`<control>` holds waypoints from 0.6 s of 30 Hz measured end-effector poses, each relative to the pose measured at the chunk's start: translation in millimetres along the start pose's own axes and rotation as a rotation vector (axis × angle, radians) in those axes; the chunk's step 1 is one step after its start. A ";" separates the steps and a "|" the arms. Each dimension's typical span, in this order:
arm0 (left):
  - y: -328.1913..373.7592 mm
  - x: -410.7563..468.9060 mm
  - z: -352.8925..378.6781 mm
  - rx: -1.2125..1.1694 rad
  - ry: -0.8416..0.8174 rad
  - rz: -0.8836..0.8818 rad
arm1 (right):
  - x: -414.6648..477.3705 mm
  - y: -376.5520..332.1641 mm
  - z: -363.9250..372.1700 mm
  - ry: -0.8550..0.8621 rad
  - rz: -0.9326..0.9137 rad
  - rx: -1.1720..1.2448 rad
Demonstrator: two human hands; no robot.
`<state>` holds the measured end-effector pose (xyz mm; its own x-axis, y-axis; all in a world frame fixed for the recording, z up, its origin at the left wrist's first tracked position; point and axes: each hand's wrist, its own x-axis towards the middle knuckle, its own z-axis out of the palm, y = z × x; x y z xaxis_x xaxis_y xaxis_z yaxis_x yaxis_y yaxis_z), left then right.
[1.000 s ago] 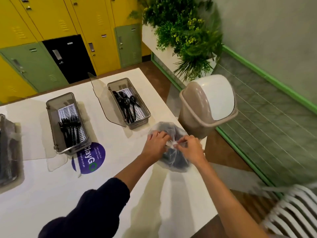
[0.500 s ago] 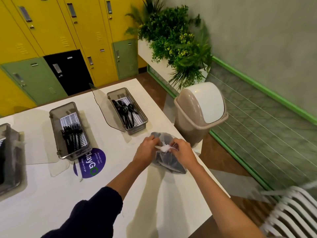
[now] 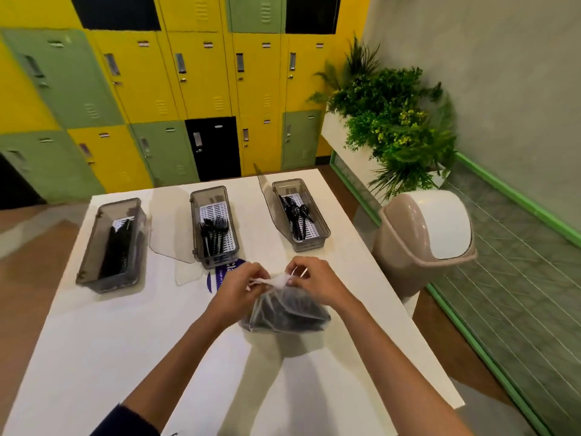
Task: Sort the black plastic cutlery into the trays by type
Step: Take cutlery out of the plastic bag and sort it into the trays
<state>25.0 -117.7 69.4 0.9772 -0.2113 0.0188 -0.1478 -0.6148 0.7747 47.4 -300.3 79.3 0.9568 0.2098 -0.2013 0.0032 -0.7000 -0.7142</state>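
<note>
The dark cutlery inside the clear plastic bag [image 3: 287, 313] is only a blurred mass, so I cannot tell which types are in it. I also cannot tell what kind of pieces fill the left tray [image 3: 91, 247]; they look like one black bundle. The round purple sticker [image 3: 217, 278] on the tabletop [image 3: 125, 341] is half hidden behind my left hand [image 3: 239, 286]. The bag hangs directly under both hands, and its white twisted top [image 3: 273, 281] lies between them. My left hand pinches this top from one side and my right hand [image 3: 317, 283] pinches it from the other, with the fingers of both curled closely round it. I cannot tell if the bottom of the bag touches the tabletop. The bag is in front of the middle tray [image 3: 209, 191] with forks [image 3: 213, 234] and the right tray [image 3: 290, 183] with spoons [image 3: 295, 215], apart from both. Compared with half a second ago, my view has turned to face the lockers [image 3: 201, 83]. The left tray, which was cut off then, is now whole. The bag is now farther from the bin [image 3: 408, 247].
</note>
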 end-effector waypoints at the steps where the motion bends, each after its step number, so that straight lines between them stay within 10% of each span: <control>1: -3.5 -11.2 -8.0 -0.016 0.008 -0.024 | -0.3 -6.8 8.6 -0.021 -0.027 -0.014; 18: -71.3 -102.9 -25.9 0.184 -0.065 -0.395 | -18.2 -32.1 123.2 -0.237 -0.152 -0.100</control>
<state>-61.1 -32.5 28.6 0.9534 0.0235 -0.3009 0.2052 -0.7816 0.5890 -5.9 -197.5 23.2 0.8485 0.4629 -0.2564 0.1813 -0.7095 -0.6810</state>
